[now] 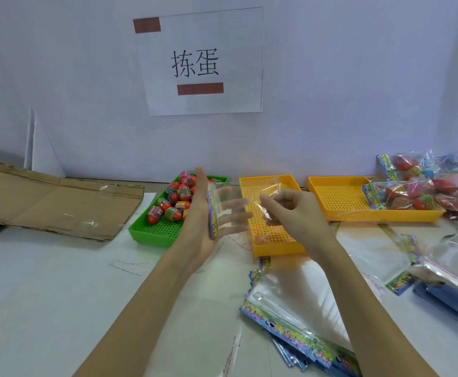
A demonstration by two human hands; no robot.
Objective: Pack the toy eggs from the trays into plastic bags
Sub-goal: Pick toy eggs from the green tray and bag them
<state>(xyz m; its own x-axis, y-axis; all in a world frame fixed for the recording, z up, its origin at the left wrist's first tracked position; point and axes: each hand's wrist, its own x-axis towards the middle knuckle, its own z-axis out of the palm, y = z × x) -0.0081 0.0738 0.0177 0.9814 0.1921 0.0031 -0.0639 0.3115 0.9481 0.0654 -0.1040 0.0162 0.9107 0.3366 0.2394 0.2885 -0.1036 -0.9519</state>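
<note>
Several red toy eggs [174, 205] with colourful wrappers lie in the far part of a green tray [146, 235]. Above the gap between this tray and a yellow tray [276, 248], my left hand [203, 227] is held palm to the right, its straight fingers showing through a clear plastic bag [233, 210]. The bag's colourful header strip lies across that palm. My right hand [290, 210] pinches the bag's clear far end above the yellow tray. No egg is in the bag.
A second yellow tray [339, 197] stands at the right, with filled bags [423, 186] of eggs in and behind it. A stack of empty bags [298, 308] lies near me. Flattened cardboard [53, 202] lies at the left. A paper sign [200, 63] hangs on the white wall.
</note>
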